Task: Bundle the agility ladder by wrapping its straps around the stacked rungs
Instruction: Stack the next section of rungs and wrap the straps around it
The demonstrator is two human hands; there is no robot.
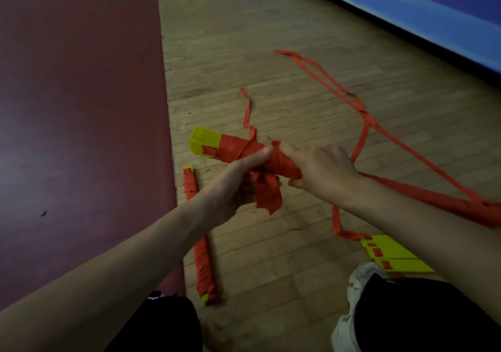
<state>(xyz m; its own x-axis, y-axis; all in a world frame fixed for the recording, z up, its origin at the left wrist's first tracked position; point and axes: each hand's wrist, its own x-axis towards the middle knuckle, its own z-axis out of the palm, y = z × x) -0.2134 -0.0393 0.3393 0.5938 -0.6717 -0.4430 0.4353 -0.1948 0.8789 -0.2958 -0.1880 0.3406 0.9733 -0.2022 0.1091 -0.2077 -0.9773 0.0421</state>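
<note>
— Where was the rung bundle point(233, 148)?
— Above the floor point(271, 243), near the mat point(81, 107) edge. The left hand point(241, 181) gripped its middle; the right hand point(320, 170) curled round its wrapped end, the strap point(358, 145) trailing.

Stack point(206, 145): flat yellow rungs, layered; far end bare, the rest wound in red strap; held off the floor, tilted, bare end up-left.
Strap point(362, 109): red webbing; loose length trails right across the floor, doubled in places.
Strap end point(247, 110): short, free, on the floor beyond the stack.
</note>
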